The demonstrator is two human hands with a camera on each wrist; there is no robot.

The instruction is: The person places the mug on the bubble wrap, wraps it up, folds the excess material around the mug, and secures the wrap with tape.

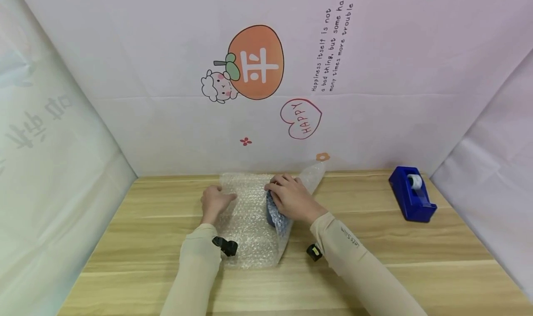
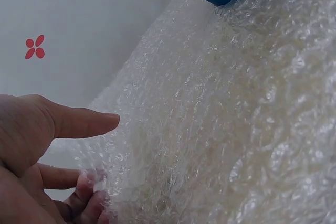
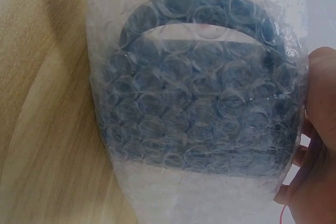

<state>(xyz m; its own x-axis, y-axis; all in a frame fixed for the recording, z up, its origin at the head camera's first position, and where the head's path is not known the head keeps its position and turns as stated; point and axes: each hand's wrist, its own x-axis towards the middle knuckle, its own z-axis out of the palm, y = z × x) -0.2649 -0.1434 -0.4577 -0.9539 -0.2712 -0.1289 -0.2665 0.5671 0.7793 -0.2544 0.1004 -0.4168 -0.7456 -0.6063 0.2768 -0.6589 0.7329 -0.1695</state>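
A blue handled object (image 1: 270, 216) is on the right part of a clear sheet of bubble wrap (image 1: 250, 246) spread across the middle of the desk (image 1: 137, 256). The sheet's right side is folded up over the object, while its left portion lies spread out. One loose corner of the sheet sticks up at the far right, near the white printed backdrop (image 1: 158, 131).

Farther right, well apart from the sheet, a blue tape dispenser (image 1: 410, 205) carries a white-cored roll of tape (image 1: 414, 182). A black wrist camera (image 1: 225, 245) sits on the left sleeve and hangs over the sheet's near left part.

The right hand (image 1: 289, 195) curls its fingers over the wrapped object, gripping it through the sheet and hiding its far end. The left hand (image 1: 214, 205) is at the sheet's far left edge, thumb straight and spread away, the other fingers bent against that edge; whether they grip it I cannot tell.

Through the bubbles the object shows a broad body and a wide arched handle; its bare part, seen from the left wrist, is smooth dark blue.
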